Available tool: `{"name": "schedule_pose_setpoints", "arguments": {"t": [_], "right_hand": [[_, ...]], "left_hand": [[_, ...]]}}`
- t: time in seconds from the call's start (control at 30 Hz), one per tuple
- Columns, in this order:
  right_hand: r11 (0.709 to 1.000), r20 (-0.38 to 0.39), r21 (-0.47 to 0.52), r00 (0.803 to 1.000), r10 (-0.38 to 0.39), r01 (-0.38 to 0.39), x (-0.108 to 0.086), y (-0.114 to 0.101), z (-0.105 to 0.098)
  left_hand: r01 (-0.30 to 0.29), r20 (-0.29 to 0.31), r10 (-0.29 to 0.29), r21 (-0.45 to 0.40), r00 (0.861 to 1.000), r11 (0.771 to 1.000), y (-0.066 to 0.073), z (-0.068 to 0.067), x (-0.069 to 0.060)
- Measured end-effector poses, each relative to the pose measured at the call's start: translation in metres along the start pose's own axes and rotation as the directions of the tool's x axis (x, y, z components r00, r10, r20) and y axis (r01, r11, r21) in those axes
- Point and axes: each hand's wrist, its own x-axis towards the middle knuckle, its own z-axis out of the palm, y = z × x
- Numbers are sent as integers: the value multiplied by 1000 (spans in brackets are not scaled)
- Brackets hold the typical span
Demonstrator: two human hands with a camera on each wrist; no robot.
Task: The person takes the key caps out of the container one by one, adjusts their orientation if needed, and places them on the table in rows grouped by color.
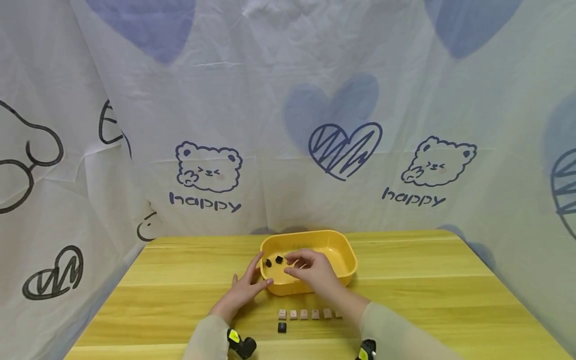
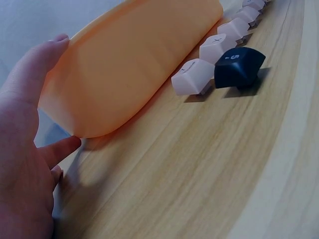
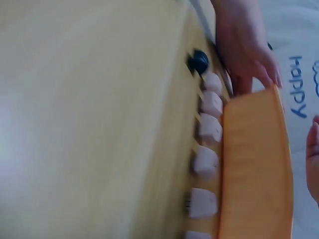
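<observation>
In the head view, my left hand [image 1: 243, 289] rests at the left end of a yellow plastic basin [image 1: 310, 288], its thumb on the near rim and a finger on the left side. The left wrist view shows its fingers fairly straight against the basin wall. My right hand [image 1: 312, 270] is over the inside of the basin, thumb and index fingertips apart, with nothing visible between them. Two small black keycaps, one keycap [image 1: 279, 260] nearest the right fingertips and another keycap [image 1: 268, 263] further left, lie in the basin. The right hand covers part of the basin floor.
In front of the basin runs a row of several pale pink keycaps [image 1: 304, 314], partly behind the right forearm. A black keycap [image 1: 282, 327] sits before the row's left end. All stand on a wooden table [image 1: 427, 280] with a printed cloth [image 1: 270, 125] behind it.
</observation>
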Motion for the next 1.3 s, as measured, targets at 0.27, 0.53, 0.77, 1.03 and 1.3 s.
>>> {"name": "schedule_pose_setpoints", "arguments": {"t": [0.27,0.53,0.77,1.03,1.3], "right_hand": [[997,106,-47,992,68,-64,30,8,7],[986,170,-117,976,139,-120,56,21,14],[978,212,-107,957,199,-179,69,29,23],[961,238,-100,932,275,-258,71,40,37],[945,239,-182,920,311,-272,77,42,37]], "left_hand": [[19,0,-19,0,1000,1000,2,-1,0],[9,3,-9,-5,1000,1000,0,-3,3],[-21,13,21,-5,1000,1000,0,-3,0],[-37,8,37,-21,999,999,0,-3,-6],[-47,0,47,-24,999,999,1,0,-2]]}}
